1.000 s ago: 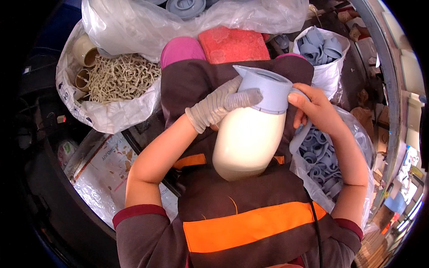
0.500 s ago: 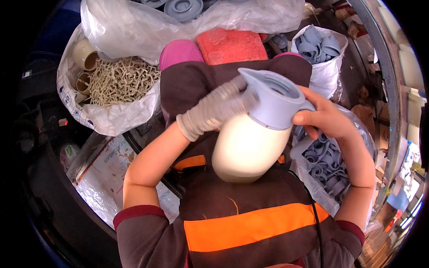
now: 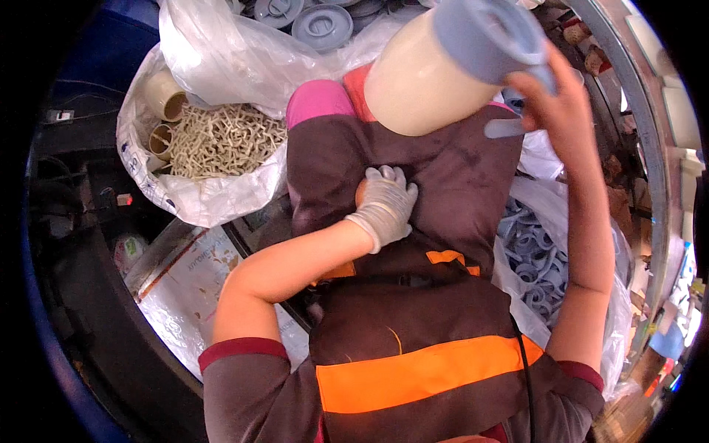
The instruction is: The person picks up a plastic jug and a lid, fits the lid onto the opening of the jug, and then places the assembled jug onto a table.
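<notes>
My right hand (image 3: 555, 103) is closed around the handle of a jug (image 3: 421, 81) with a cream body and a grey-blue collar and top. Raised and tilted, the jug is over the far part of my lap, its top pointing up and right. Below my right fingers a rounded grey-blue strip (image 3: 504, 128) sticks out; whether it is the handle's lower end I cannot tell. In a pale glove, my left hand (image 3: 387, 203) rests on the dark apron (image 3: 443, 184) over my lap, fingers slightly bent and apart, with nothing visible in it.
At left, a white sack (image 3: 214, 203) holds short beige strips (image 3: 229, 140) and cream cylinders (image 3: 164, 96). Round grey-blue parts (image 3: 322, 26) lie beyond clear plastic sheeting (image 3: 221, 66). A plastic bag of grey-blue curled parts (image 3: 528, 251) stands right of my lap. A metal rail (image 3: 653, 133) runs along the right.
The jug has moved up and away from my body in my right hand. My left hand has let go of it and come down onto my lap.
</notes>
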The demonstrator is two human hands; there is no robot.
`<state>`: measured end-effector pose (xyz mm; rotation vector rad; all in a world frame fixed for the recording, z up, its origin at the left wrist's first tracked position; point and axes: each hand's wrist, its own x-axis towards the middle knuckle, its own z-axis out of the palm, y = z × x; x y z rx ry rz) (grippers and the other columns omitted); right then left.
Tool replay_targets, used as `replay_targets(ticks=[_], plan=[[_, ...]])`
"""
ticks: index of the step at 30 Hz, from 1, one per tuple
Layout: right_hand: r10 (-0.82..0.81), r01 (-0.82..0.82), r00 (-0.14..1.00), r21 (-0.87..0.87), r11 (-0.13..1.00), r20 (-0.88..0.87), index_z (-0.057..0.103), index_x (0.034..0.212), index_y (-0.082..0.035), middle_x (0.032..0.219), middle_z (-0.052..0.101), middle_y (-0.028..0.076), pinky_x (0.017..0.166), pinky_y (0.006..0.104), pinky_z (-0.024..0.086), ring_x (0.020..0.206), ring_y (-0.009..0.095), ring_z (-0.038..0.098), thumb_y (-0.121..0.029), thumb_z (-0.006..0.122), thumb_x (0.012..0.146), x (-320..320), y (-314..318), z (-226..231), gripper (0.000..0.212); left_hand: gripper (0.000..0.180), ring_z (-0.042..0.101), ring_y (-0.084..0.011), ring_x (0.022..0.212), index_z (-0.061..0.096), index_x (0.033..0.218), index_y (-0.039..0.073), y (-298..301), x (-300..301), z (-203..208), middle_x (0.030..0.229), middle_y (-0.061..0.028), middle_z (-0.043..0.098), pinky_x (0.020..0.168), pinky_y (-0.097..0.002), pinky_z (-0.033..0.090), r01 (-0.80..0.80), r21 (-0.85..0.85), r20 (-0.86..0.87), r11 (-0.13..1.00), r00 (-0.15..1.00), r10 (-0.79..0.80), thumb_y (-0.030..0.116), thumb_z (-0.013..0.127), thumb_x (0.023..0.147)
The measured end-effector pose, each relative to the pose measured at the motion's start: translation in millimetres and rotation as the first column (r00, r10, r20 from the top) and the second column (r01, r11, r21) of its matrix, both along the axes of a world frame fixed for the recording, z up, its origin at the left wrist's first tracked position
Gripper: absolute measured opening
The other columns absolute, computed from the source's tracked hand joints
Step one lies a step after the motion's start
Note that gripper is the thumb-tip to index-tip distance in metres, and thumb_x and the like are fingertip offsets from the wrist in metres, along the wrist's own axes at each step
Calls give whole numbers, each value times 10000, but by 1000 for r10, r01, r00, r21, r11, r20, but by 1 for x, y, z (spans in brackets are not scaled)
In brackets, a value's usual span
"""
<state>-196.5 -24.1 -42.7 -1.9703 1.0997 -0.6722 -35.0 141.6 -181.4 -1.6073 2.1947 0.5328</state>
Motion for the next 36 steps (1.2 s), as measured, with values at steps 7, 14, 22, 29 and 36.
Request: replay_targets(ticks=[7,14,22,29,36], plan=[[114,-113,993,52,992,-16,324,1423,-56,1032,647,185,562,317,505,511,183,589,-334,698,799,18,4,-35,779,699,470,-323,1122,519,1268,118,-2,3,0,1244,-143,478,834,-462,415,-9,27,-10,1000,1000,9,410,725,668],[151,-151,989,71,986,12,333,1424,-79,1027,640,108,525,286,483,500,139,521,-256,705,806,15,-1,-42,743,672,551,-380,1047,534,1217,30,-29,41,125,1158,-195,555,906,-455,445,-183,-332,-546,925,837,-30,279,750,631],[150,-148,989,-105,983,9,411,1337,-54,949,653,218,690,408,514,726,343,655,-356,672,801,12,0,-45,668,623,544,-381,1063,537,1231,50,-129,25,166,1199,-177,566,922,-435,426,-128,-786,-270,605,951,-150,389,689,731],[-32,-65,953,-306,950,-301,453,1177,-107,775,625,178,599,458,490,693,369,626,-235,623,822,-14,14,-72,414,664,523,-383,1085,548,1211,61,-140,27,151,1175,-173,560,915,-472,431,-100,-770,-287,630,936,-203,391,725,663],[-50,-66,941,-327,943,-334,419,1009,-23,719,635,174,551,455,516,653,370,646,-185,626,800,-8,15,-68,336,557,644,-228,841,553,1202,-35,-136,42,236,963,-149,655,715,-311,511,-227,-861,-417,456,828,-374,269,724,768]])
